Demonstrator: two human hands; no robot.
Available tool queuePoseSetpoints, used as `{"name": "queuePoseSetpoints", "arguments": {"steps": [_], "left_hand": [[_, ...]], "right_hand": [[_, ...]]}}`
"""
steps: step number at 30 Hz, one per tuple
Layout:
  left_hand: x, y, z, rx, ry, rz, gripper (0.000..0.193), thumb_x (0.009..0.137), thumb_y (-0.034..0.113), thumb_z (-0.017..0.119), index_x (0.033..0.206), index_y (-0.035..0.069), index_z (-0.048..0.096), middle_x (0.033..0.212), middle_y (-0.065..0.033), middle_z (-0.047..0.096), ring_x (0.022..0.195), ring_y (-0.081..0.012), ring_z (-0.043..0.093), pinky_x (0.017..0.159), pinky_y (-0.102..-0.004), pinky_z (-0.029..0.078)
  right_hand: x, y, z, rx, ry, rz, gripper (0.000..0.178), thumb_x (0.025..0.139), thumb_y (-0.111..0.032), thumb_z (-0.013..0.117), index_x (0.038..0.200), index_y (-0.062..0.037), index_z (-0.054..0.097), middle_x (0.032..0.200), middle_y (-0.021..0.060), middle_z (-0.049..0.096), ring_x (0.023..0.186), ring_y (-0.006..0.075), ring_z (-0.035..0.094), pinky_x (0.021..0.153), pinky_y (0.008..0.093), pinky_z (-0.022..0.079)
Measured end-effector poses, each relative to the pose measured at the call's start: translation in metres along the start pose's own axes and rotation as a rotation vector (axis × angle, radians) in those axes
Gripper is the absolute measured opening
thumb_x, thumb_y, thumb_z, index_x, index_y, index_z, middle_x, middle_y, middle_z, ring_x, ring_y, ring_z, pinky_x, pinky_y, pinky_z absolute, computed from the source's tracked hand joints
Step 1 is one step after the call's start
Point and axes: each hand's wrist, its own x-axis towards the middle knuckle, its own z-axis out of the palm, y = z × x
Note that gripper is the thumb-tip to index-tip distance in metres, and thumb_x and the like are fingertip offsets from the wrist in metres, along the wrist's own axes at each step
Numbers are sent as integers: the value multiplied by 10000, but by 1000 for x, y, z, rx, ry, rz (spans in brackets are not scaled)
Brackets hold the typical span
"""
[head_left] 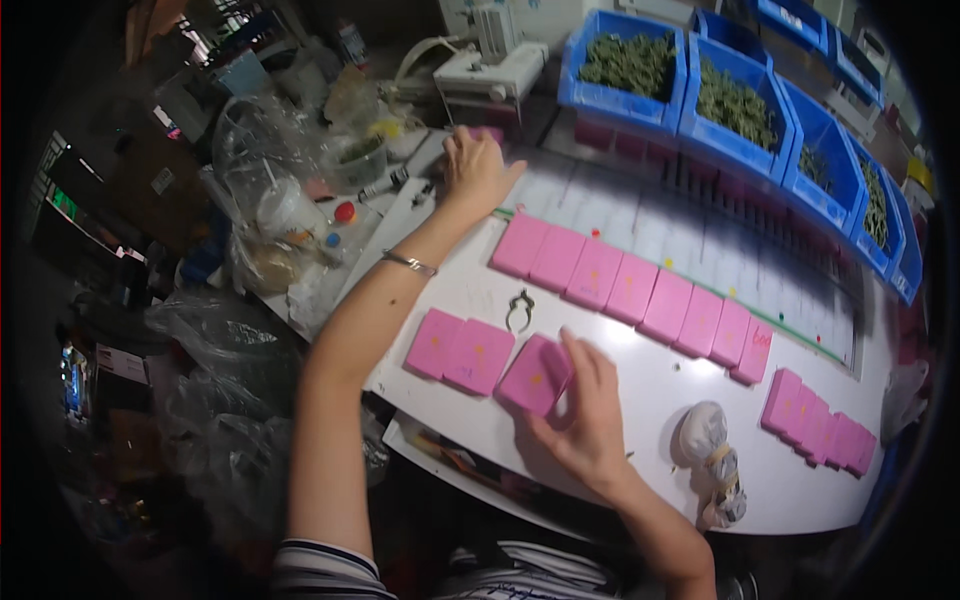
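My right hand [592,415] grips the edges of a pink rectangular block [535,376] near the table's front edge. Left of it, two more pink blocks [476,357] lie side by side, touching. My left arm stretches to the back left, where my left hand [474,168] closes over a pink piece [490,132], mostly hidden by the fingers. A slanting row of several pink blocks [597,275] runs across the middle of the table. Between that row and the two blocks lies a small dark open ring [520,311].
Blue bins [625,112] with green plant-like pieces stand along the back right. More pink blocks [800,412] overlap at the right. A pale bundle tied with bands [708,440] rests at the front right. Plastic bags [235,345] and a white cup [287,207] crowd the left.
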Motion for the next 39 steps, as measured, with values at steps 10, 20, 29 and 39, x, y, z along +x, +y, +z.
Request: {"name": "queuePoseSetpoints", "arguments": {"steps": [10, 20, 29, 39], "left_hand": [[-165, 82, -107, -1323, -1253, -216, 656, 914, 541, 332, 1227, -28, 425, 956, -119, 505, 765, -154, 565, 668, -268, 461], [-199, 124, -108, -1909, -1000, -698, 650, 920, 545, 254, 1202, -20, 408, 993, -131, 517, 864, -225, 584, 799, -336, 510], [-200, 126, -91, -1956, -965, -765, 635, 931, 528, 251, 1048, -41, 508, 827, -98, 559, 668, -165, 593, 600, -326, 529], [-206, 125, -104, -1606, -914, -343, 587, 969, 397, 216, 873, -57, 575, 692, -99, 584, 569, -143, 571, 540, -275, 481]], "right_hand": [[1, -9, -36, -62, 294, -131, 961, 542, 15, 741, 1360, 40, 238, 1197, 187, 449, 1066, 306, 468, 895, 359, 409], [-26, -16, -46, -294, 478, -173, 808, 577, -36, 767, 1269, 98, 371, 1080, 205, 476, 969, 340, 489, 821, 387, 433], [-54, -26, -77, -6, 24, -302, 390, 622, 36, 663, 1007, 18, 607, 813, 106, 592, 640, 237, 585, 566, 311, 467], [-19, -19, -90, 350, 218, 415, 93, 853, 44, 460, 911, 28, 530, 677, 54, 561, 563, 95, 564, 501, 222, 451]]}}
